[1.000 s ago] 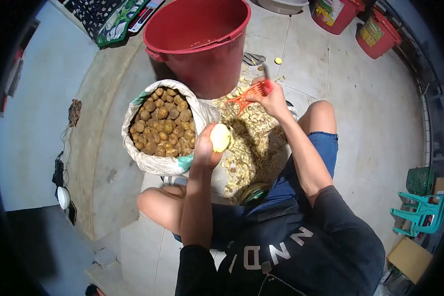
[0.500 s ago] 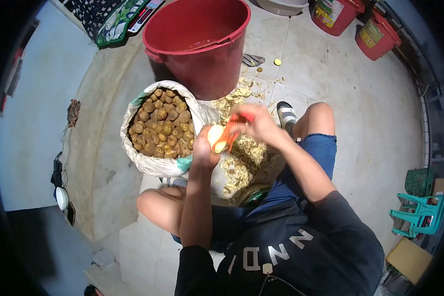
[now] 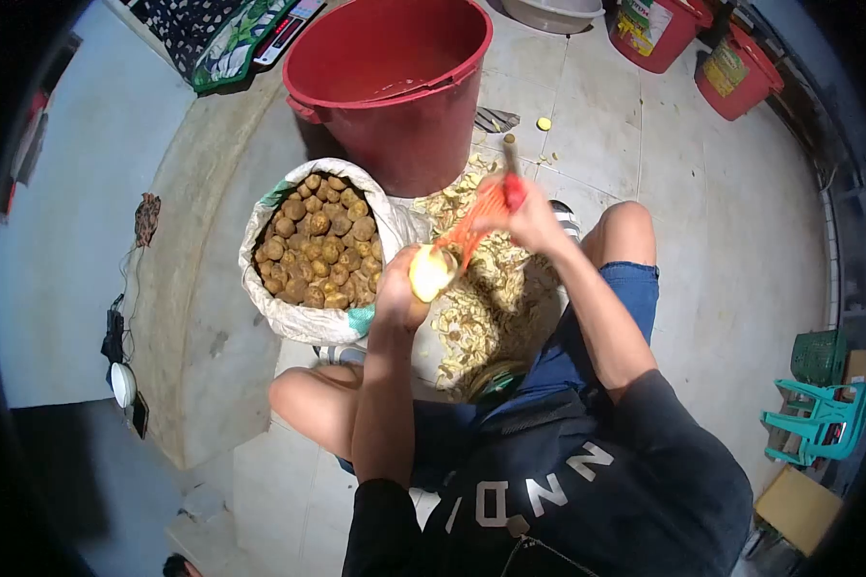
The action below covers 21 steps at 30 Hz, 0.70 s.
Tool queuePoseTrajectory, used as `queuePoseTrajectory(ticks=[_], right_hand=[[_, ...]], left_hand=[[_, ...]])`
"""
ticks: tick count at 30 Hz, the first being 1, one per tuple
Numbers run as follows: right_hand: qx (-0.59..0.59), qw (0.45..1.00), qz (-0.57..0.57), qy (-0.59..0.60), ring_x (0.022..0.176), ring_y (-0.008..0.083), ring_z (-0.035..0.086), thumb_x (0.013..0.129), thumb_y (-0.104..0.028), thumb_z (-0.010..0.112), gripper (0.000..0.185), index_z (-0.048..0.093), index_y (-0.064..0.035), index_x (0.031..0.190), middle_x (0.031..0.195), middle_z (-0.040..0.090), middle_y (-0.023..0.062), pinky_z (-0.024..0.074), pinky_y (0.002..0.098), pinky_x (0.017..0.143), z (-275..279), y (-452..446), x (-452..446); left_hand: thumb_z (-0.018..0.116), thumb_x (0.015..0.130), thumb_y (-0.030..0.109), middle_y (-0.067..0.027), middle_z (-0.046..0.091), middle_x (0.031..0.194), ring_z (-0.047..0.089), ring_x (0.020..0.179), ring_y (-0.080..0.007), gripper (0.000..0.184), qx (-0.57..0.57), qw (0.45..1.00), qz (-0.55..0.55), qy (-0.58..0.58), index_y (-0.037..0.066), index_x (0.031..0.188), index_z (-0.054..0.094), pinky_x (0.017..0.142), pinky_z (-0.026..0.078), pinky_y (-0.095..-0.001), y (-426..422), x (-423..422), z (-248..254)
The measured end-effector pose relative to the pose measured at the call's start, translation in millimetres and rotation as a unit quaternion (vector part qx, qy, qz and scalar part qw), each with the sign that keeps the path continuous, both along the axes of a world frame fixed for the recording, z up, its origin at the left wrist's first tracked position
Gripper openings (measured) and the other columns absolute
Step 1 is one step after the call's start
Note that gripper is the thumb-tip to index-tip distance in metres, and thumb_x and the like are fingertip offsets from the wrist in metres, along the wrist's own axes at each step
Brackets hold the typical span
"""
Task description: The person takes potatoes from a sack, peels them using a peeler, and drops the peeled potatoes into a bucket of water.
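Observation:
A pale yellow, peeled potato (image 3: 429, 273) is gripped in my left hand (image 3: 396, 288), just right of the sack's edge. My right hand (image 3: 524, 219) is closed round an orange peeler (image 3: 473, 225), blurred by motion, close above and to the right of the potato. Whether the peeler touches the potato is hard to tell. Beneath both hands lies a heap of peelings (image 3: 481, 317). At the left, the open white sack (image 3: 308, 327) holds many unpeeled brown potatoes (image 3: 319, 240).
Behind the sack stands a large red tub (image 3: 404, 135). Two smaller red buckets (image 3: 738, 72) and a grey basin (image 3: 553, 13) are farther back. A teal stool (image 3: 818, 418) is at the right. A yellow piece (image 3: 545, 124) lies on the floor.
My right hand with the peeler first came down to the potato, then moved back up and right. My left hand has stayed nearly in place, still holding the potato.

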State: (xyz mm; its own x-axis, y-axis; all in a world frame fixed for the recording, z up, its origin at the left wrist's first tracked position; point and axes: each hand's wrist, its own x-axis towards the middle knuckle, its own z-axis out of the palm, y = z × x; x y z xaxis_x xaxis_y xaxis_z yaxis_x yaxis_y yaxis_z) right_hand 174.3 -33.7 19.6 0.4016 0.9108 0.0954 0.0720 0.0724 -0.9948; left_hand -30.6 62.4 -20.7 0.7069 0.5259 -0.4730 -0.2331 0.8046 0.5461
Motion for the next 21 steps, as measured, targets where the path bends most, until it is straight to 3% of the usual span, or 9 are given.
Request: queuePoseTrajectory(ticks=[2, 4, 6, 8, 12, 14, 16, 19, 21], right_hand=[[0.044, 0.959, 0.013, -0.278, 0.084, 0.0127, 0.064, 0.067, -0.019, 0.087, 0.046, 0.062, -0.0011, 0.102, 0.087, 0.068, 0.0063, 0.0514, 0.0306, 0.079, 5, -8, -33], [0.001, 0.954, -0.013, -0.301, 0.085, 0.0128, 0.065, 0.068, -0.023, 0.087, 0.047, 0.063, -0.0018, 0.102, 0.089, 0.069, 0.0087, 0.0521, 0.0312, 0.078, 13, -6, -22], [-0.007, 0.999, -0.045, -0.015, 0.083, 0.0134, 0.065, 0.071, -0.010, 0.084, 0.042, 0.059, 0.0005, 0.104, 0.089, 0.068, 0.0072, 0.0530, 0.0301, 0.076, 4, 11, 9], [-0.018, 0.999, -0.034, -0.023, 0.085, 0.0131, 0.064, 0.071, -0.005, 0.083, 0.043, 0.058, 0.0012, 0.105, 0.090, 0.067, 0.0063, 0.0533, 0.0296, 0.077, 0, 5, 19], [0.007, 0.942, 0.054, -0.332, 0.088, 0.0183, 0.066, 0.069, -0.022, 0.086, 0.045, 0.065, -0.0067, 0.106, 0.090, 0.068, 0.0129, 0.0514, 0.0314, 0.081, 28, -15, -36], [-0.004, 0.964, -0.055, -0.261, 0.089, 0.0166, 0.065, 0.071, -0.017, 0.085, 0.043, 0.064, -0.0038, 0.106, 0.092, 0.069, 0.0109, 0.0520, 0.0314, 0.080, 12, -2, -10], [0.001, 0.998, -0.063, 0.031, 0.086, 0.0121, 0.062, 0.072, -0.009, 0.084, 0.041, 0.061, 0.0011, 0.105, 0.096, 0.068, 0.0038, 0.0518, 0.0302, 0.079, -2, 9, 21], [0.030, 0.999, -0.011, -0.038, 0.091, 0.0137, 0.063, 0.068, -0.011, 0.087, 0.045, 0.063, -0.0011, 0.105, 0.097, 0.068, 0.0056, 0.0509, 0.0305, 0.081, 2, -5, -17], [0.047, 0.954, 0.011, -0.296, 0.093, 0.0175, 0.065, 0.068, -0.014, 0.087, 0.043, 0.066, -0.0055, 0.104, 0.098, 0.069, 0.0101, 0.0507, 0.0313, 0.082, 14, -12, -29]], left_hand=[[0.049, 0.097, 0.014, -0.0088, 0.062, 0.089, 0.063, 0.077, -0.0181, 0.016, -0.037, 0.998, 0.052, -0.006, 0.000, 0.101, 0.057, 0.066, 0.055, -0.0326, 0, 1, -6], [0.049, 0.098, 0.015, -0.0088, 0.062, 0.087, 0.063, 0.074, -0.0181, 0.017, 0.014, 0.998, 0.027, -0.047, 0.001, 0.103, 0.057, 0.065, 0.054, -0.0323, -2, -2, -20], [0.049, 0.097, 0.015, -0.0107, 0.063, 0.087, 0.063, 0.076, -0.0210, 0.018, 0.043, 0.997, -0.063, 0.026, 0.000, 0.106, 0.055, 0.064, 0.054, -0.0348, 1, -6, -19], [0.050, 0.097, 0.017, -0.0110, 0.063, 0.087, 0.064, 0.076, -0.0201, 0.019, -0.002, 0.996, -0.074, -0.043, 0.000, 0.101, 0.056, 0.063, 0.055, -0.0341, 1, -5, -10], [0.041, 0.102, 0.024, -0.0109, 0.060, 0.084, 0.058, 0.065, -0.0223, 0.024, -0.074, 0.995, 0.066, 0.026, 0.002, 0.104, 0.051, 0.056, 0.050, -0.0346, -4, 13, -1], [0.040, 0.102, 0.027, -0.0124, 0.060, 0.086, 0.060, 0.071, -0.0237, 0.027, 0.026, 0.999, -0.038, -0.003, 0.002, 0.108, 0.050, 0.057, 0.050, -0.0368, 2, 0, -42], [0.040, 0.102, 0.028, -0.0119, 0.060, 0.087, 0.060, 0.075, -0.0241, 0.028, 0.051, 0.997, -0.061, 0.024, 0.002, 0.109, 0.051, 0.057, 0.050, -0.0367, -1, -1, -26], [0.041, 0.102, 0.026, -0.0100, 0.063, 0.090, 0.061, 0.075, -0.0228, 0.025, -0.069, 0.997, 0.017, 0.039, 0.005, 0.108, 0.053, 0.059, 0.051, -0.0374, -5, 6, 0], [0.041, 0.102, 0.027, -0.0099, 0.063, 0.091, 0.060, 0.075, -0.0225, 0.025, -0.050, 0.998, 0.020, 0.021, 0.006, 0.108, 0.053, 0.060, 0.050, -0.0378, -6, 9, -3]])
